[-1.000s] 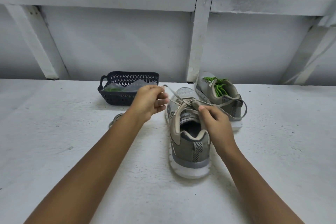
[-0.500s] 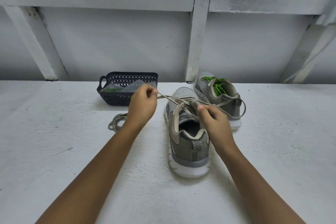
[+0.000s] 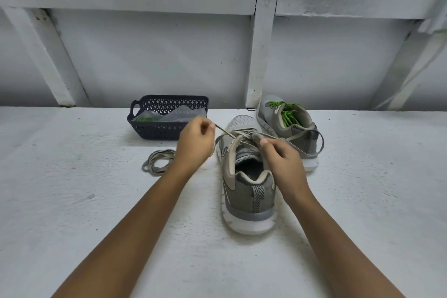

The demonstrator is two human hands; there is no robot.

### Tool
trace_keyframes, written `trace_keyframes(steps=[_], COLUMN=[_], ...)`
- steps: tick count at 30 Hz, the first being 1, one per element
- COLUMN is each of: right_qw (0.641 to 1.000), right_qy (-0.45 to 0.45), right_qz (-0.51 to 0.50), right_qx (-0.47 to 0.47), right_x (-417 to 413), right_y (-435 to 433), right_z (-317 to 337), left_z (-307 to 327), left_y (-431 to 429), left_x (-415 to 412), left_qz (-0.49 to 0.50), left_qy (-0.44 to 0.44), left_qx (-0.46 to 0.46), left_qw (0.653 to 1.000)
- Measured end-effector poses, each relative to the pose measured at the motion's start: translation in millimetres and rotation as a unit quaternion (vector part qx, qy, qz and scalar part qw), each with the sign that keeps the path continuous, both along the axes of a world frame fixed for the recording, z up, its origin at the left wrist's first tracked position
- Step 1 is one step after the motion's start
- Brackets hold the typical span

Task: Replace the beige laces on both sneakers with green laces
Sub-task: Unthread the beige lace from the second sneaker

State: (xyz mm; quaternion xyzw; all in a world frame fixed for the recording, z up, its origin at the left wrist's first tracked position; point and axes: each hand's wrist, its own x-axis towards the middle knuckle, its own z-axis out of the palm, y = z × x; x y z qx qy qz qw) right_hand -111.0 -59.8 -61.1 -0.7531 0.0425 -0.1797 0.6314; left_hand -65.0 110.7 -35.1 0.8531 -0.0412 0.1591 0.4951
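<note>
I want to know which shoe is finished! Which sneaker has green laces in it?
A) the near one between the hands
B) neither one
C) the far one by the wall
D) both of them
C: the far sneaker carries green laces, while the near sneaker has a beige lace that the left hand is pinching.

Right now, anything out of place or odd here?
Nothing damaged or spilled. A loose beige lace lies coiled left of the near sneaker. That sneaker's threaded lace loops wide right, past the heel of the far sneaker, whose green laces sit bunched in its opening.
</note>
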Motion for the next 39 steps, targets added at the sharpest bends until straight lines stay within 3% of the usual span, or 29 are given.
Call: trace_keyframes(steps=[3,7,10,17,22,26,29,31,34,36,39], right_qw=[1.0,1.0,1.0,0.999,0.987,0.941,0.897,0.884,0.873,0.862,0.865], right_qy=[0.002,0.005,0.009,0.011,0.064,0.119,0.069,0.042,0.072,0.095,0.094], right_qz=[0.001,-0.003,-0.003,0.012,0.035,0.012,-0.027,-0.022,0.018,0.019,-0.01], right_qx=[0.001,0.001,0.003,-0.033,-0.145,-0.316,-0.436,-0.464,-0.482,-0.498,-0.493], right_x=[0,0,0,-1,-5,-11,-5,4,17,21,18], right_y=[1,1,2,-3,-12,-27,-28,-21,-14,-16,-20], right_z=[0,1,2,4,19,40,51,52,48,47,47], left_z=[4,2,0,-1,9,10,8,6,3,2,3], left_y=[7,3,-5,-5,14,21,13,4,-7,-11,-11], left_x=[1,-6,-9,-6,-7,-11,-12,-11,-4,-1,-2], left_qz=[0.033,-0.094,-0.13,0.018,0.081,0.061,-0.004,-0.051,-0.11,-0.127,-0.108], left_qy=[-0.02,-0.035,-0.004,-0.062,-0.074,-0.064,-0.07,-0.044,0.067,0.114,0.117], left_qx=[-0.002,0.109,0.071,0.012,-0.019,0.035,0.079,0.106,0.113,0.07,0.015], left_qw=[0.999,0.989,0.989,0.998,0.994,0.995,0.994,0.992,0.985,0.983,0.987])
